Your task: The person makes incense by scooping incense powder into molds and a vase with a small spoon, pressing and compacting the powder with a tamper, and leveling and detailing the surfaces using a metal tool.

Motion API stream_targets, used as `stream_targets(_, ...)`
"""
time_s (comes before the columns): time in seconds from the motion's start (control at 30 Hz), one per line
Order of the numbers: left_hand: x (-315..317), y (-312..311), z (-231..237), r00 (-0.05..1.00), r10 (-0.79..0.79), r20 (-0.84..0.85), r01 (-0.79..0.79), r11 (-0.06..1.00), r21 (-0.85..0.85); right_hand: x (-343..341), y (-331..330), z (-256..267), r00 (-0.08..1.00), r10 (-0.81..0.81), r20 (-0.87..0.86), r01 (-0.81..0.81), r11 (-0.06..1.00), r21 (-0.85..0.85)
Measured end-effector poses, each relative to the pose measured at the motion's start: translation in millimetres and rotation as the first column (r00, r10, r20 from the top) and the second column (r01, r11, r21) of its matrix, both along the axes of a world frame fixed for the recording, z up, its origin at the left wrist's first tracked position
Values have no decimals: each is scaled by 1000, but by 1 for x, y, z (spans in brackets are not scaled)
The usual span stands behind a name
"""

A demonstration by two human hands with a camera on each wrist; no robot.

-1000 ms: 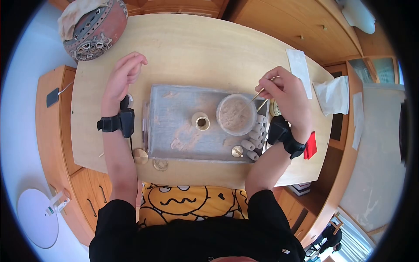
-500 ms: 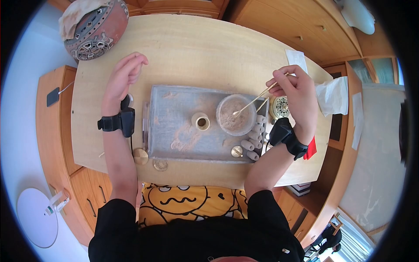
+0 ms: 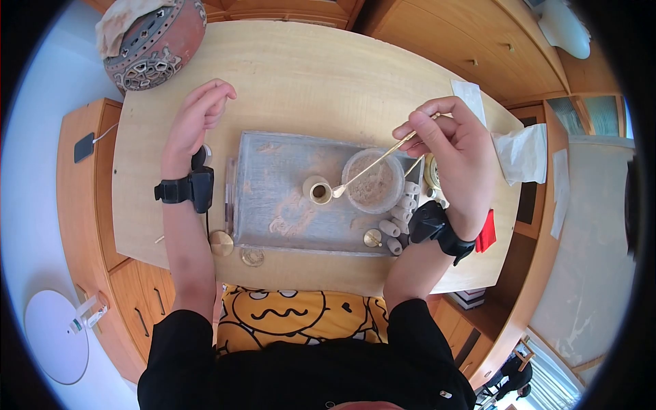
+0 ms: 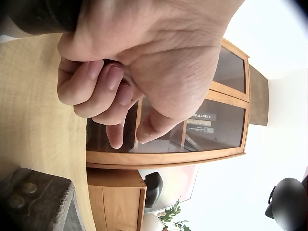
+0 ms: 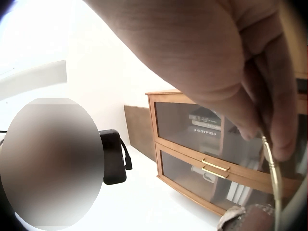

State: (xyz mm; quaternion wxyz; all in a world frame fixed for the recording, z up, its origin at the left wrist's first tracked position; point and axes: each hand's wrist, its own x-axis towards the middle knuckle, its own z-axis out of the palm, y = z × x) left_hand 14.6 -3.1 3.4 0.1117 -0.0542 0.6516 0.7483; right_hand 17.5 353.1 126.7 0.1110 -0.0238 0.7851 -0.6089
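Note:
My right hand (image 3: 456, 154) pinches a thin brass spoon (image 3: 372, 165) between thumb and fingers. Pale powder sits on its tip, right beside the mouth of a small brass jar (image 3: 309, 188). In the right wrist view the spoon's shaft (image 5: 273, 168) points down from the fingertips. A translucent bowl (image 3: 373, 210) of greyish-pink powder stands right of the jar. Both rest in a grey, powder-dusted tray (image 3: 263, 181). Left of the tray, my left hand (image 3: 195, 121) is raised over the table with loosely curled fingers, holding nothing, as the left wrist view also shows.
Several grey cylinders (image 3: 389, 227) and a small brass lid (image 3: 372, 238) lie at the tray's right end. Brass discs (image 3: 221, 243) lie near the table's front edge. A pierced clay pot (image 3: 164, 51) stands back left; a white bag (image 3: 523, 152) and red packet (image 3: 486, 232) sit at right.
The right hand has lifted the spoon out of the bowl and carried its tip left to the jar's mouth. The left hand has hardly moved.

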Motion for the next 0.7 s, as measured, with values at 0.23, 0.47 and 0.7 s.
stream_targets(0.23,1,1,1,1000,11,20,-11,1000,26,1,-4,-3,997,62,-35,-60,996,65)
stream_targets(0.47,0,1,4,1000,-12,13,13,1000,-16,-8,32,-16,997,-46,-57,55,986,160)
stream_targets(0.7,1,3,5,1000,-2,11,3,1000,-15,-14,35,-27,997,72,-14,-63,938,341)
